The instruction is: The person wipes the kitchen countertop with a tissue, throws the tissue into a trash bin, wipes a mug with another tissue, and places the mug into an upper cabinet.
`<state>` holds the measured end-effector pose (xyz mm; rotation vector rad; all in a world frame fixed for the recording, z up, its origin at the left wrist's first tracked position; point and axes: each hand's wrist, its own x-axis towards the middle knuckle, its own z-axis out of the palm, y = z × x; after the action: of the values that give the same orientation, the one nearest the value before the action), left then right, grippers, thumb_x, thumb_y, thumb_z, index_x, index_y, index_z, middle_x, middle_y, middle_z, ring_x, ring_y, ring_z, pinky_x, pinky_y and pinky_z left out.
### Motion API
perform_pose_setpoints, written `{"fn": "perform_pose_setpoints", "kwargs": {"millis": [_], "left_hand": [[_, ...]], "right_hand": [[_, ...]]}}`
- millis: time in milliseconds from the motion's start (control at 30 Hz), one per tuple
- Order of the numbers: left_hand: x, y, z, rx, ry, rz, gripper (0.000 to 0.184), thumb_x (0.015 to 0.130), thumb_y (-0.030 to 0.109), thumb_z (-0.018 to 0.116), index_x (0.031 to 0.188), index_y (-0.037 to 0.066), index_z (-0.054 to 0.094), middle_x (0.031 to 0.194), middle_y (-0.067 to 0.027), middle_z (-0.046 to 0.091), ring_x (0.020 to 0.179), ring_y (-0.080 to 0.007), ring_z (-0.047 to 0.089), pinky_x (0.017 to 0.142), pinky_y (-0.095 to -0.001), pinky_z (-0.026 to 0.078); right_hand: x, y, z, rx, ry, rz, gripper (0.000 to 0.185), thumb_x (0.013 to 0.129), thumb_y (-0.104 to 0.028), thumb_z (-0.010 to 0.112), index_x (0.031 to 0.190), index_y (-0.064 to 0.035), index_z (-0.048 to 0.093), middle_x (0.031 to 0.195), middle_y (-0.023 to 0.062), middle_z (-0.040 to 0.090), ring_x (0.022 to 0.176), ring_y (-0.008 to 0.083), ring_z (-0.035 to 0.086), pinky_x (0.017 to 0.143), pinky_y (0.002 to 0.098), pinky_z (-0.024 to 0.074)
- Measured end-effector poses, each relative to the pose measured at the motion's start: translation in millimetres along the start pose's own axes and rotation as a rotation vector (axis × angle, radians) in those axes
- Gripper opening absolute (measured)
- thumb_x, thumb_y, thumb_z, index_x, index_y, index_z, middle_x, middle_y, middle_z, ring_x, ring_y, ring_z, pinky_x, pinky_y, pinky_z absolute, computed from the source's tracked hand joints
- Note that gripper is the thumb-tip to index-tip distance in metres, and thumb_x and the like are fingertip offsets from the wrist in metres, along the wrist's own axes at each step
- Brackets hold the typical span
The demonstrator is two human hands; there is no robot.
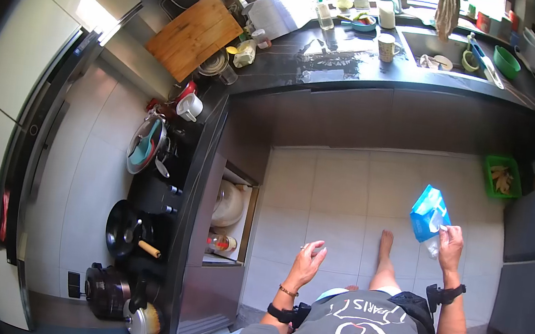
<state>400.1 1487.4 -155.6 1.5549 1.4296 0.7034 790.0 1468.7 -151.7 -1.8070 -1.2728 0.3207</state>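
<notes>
My right hand (450,248) pinches a blue and white plastic packet (429,213) by its lower edge, in front of my body over the tiled floor. Whitish, semi-clear material hangs below the packet beside my fingers; I cannot make out what it is. My left hand (309,264) is raised to the left of my body with fingers extended, and it holds nothing. Closest to it is an open lower compartment (245,231) in the counter, with a large rounded pale container (228,203) and a red-labelled jar (221,242) inside.
Along the left counter are a wok (121,229), a steel pan (136,163), a pressure cooker (143,322) and a wooden board (193,36). A sink (423,42) and a mug (386,48) are at the back. A green basket (501,177) sits on the floor at right.
</notes>
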Motion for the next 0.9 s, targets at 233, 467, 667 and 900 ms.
{"fn": "perform_pose_setpoints", "kwargs": {"millis": [233, 467, 667, 900], "left_hand": [[76, 4, 22, 0.086, 0.153, -0.149, 0.037, 0.089, 0.028, 0.056, 0.114, 0.002, 0.053, 0.109, -0.0183, 0.056, 0.088, -0.0272, 0.063, 0.076, -0.0345, 0.050], [157, 32, 49, 0.142, 0.110, -0.229, 0.041, 0.087, 0.028, 0.058, 0.117, 0.001, 0.050, 0.110, -0.0199, 0.054, 0.089, -0.0292, 0.062, 0.075, -0.0359, 0.051], [213, 30, 38, 0.167, 0.111, -0.306, 0.041, 0.087, 0.028, 0.058, 0.117, 0.001, 0.051, 0.110, -0.0203, 0.054, 0.087, -0.0281, 0.063, 0.075, -0.0356, 0.050], [319, -3, 14, 0.147, -0.070, -0.380, 0.045, 0.086, 0.031, 0.057, 0.117, -0.002, 0.050, 0.112, -0.0237, 0.053, 0.083, -0.0259, 0.063, 0.078, -0.0352, 0.049]], "right_hand": [[180, 26, 48, 0.073, -0.110, -0.009, 0.016, 0.084, -0.014, 0.058, 0.089, 0.0005, 0.062, 0.082, 0.0123, 0.059, 0.075, 0.0245, 0.059, 0.067, 0.0331, 0.0458], [359, -14, 125, 0.150, -0.205, -0.210, 0.018, 0.082, -0.014, 0.061, 0.086, 0.0027, 0.061, 0.079, 0.0151, 0.057, 0.074, 0.0277, 0.058, 0.067, 0.0348, 0.0455], [463, -51, 221, 0.193, -0.228, -0.189, 0.021, 0.082, -0.017, 0.061, 0.089, 0.0026, 0.063, 0.085, 0.0174, 0.061, 0.078, 0.0290, 0.060, 0.071, 0.0357, 0.0459], [573, -55, 324, -0.003, -0.266, -0.167, 0.023, 0.081, -0.019, 0.062, 0.091, 0.0012, 0.063, 0.084, 0.0183, 0.061, 0.079, 0.0299, 0.060, 0.072, 0.0377, 0.0460]]}}
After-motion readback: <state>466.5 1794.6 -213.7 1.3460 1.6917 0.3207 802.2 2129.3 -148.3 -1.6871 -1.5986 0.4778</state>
